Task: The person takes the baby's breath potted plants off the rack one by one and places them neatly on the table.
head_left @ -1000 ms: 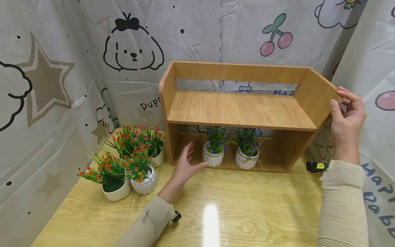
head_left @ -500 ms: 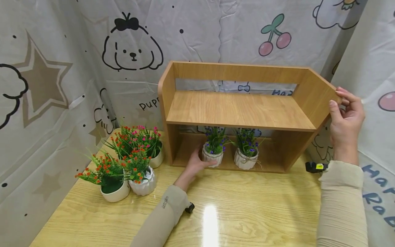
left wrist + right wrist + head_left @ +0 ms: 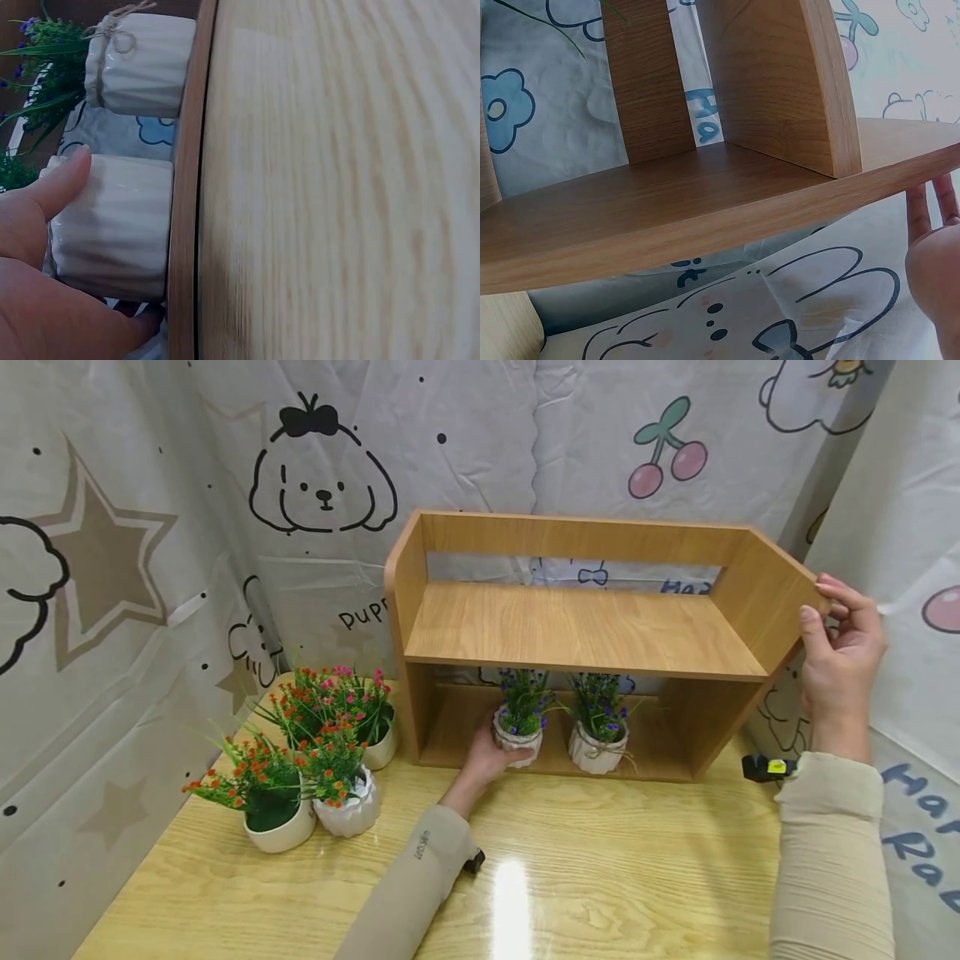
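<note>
In the head view, my left hand (image 3: 486,755) grips a white ribbed flowerpot (image 3: 517,745) with purple flowers, inside the lower level of a wooden shelf (image 3: 585,622). Seen from the left wrist, the thumb lies across the side of this pot (image 3: 112,232), and the fingers go behind and under it, partly hidden. Beside it stands a second white flowerpot (image 3: 600,752) with purple flowers and a twine bow, apart from the hand. My right hand (image 3: 843,639) holds the front edge of the shelf's right side panel (image 3: 776,602) between thumb and fingers.
Several potted plants with red and pink flowers stand left of the shelf, among them a round cream pot (image 3: 281,827) and a white ribbed pot (image 3: 351,806). A small black object (image 3: 767,767) lies right of the shelf. Printed cloth (image 3: 480,443) surrounds the wooden table (image 3: 600,860).
My left hand has moved right and inward, from beside the left flowerpot to a grip around it. The right hand stays on the shelf's side panel.
</note>
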`<state>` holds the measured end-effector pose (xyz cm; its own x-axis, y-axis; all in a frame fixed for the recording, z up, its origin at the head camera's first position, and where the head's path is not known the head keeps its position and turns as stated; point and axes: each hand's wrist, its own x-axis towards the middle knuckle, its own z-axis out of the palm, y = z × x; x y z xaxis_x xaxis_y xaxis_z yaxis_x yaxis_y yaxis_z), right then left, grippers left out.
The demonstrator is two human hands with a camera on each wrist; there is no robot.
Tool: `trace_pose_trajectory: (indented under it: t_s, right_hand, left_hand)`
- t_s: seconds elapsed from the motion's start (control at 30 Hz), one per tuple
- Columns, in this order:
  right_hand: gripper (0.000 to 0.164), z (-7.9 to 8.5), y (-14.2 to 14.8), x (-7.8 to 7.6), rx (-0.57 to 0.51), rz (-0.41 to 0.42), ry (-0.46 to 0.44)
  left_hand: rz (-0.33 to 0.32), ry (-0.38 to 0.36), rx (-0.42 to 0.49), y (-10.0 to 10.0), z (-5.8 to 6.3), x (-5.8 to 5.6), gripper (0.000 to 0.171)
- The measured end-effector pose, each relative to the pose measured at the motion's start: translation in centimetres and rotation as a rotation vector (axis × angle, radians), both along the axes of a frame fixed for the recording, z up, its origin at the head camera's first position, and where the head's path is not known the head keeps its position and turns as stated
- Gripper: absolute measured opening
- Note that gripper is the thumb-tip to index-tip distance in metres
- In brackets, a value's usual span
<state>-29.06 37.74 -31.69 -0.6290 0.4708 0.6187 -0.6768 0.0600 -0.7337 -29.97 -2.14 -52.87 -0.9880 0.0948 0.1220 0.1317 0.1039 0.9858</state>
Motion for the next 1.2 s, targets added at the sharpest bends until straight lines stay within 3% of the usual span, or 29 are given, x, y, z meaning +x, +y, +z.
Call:
trace_pose_trajectory:
  t_s: [0.5,0.9,1.2]
  right_hand:
    - [0.03,0.1,-0.4,0.1,0.018,-0.004,-0.038]
    - [0.031,0.3,-0.3,0.2,0.02,-0.006,-0.04]
    - [0.031,0.2,0.0,0.0,0.012,-0.008,-0.023]
  left_hand:
    - [0.021,0.137,-0.173,-0.7,-0.3,-0.3,0.1]
    - [0.077,0.151,-0.276,-1.0,0.2,0.0,0.104]
    - [0.076,0.167,-0.307,-1.4,0.5,0.5,0.102]
